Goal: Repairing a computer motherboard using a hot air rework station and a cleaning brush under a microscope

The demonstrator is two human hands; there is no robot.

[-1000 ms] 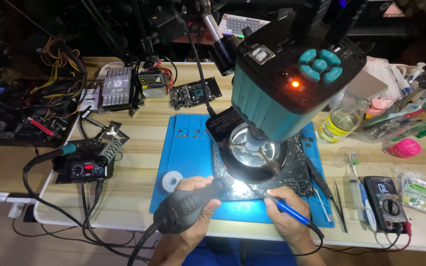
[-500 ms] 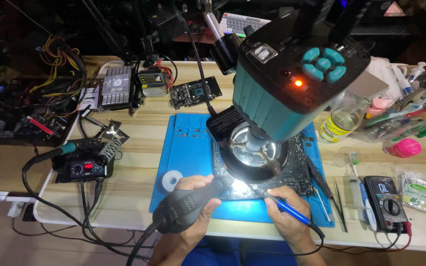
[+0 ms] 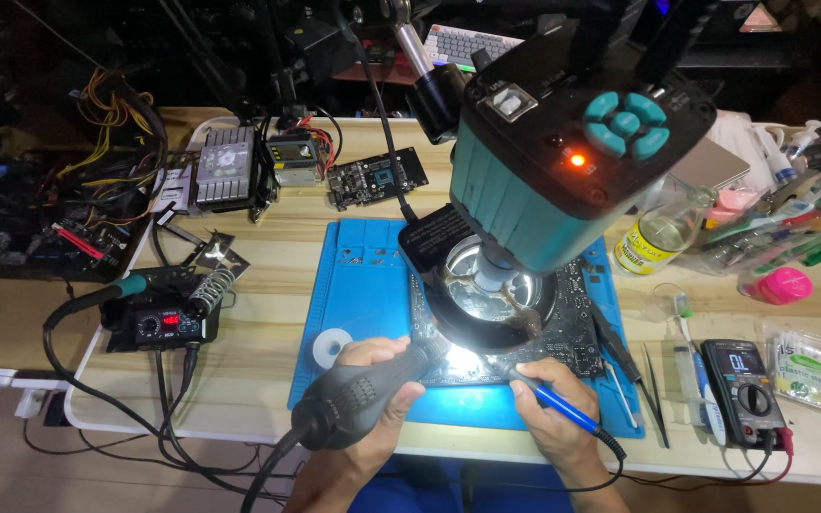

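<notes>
A soldering station stands on the left of the wooden table. A multimeter lies at the right, near tweezers. A glass bottle, perhaps holding liquid, stands behind.

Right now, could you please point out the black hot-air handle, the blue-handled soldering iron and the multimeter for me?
black hot-air handle (image 3: 358,399), head view, on its ribbed grip in the left hand.
blue-handled soldering iron (image 3: 563,407), head view, on the blue shaft above the right hand.
multimeter (image 3: 745,391), head view, on its dial.
</notes>
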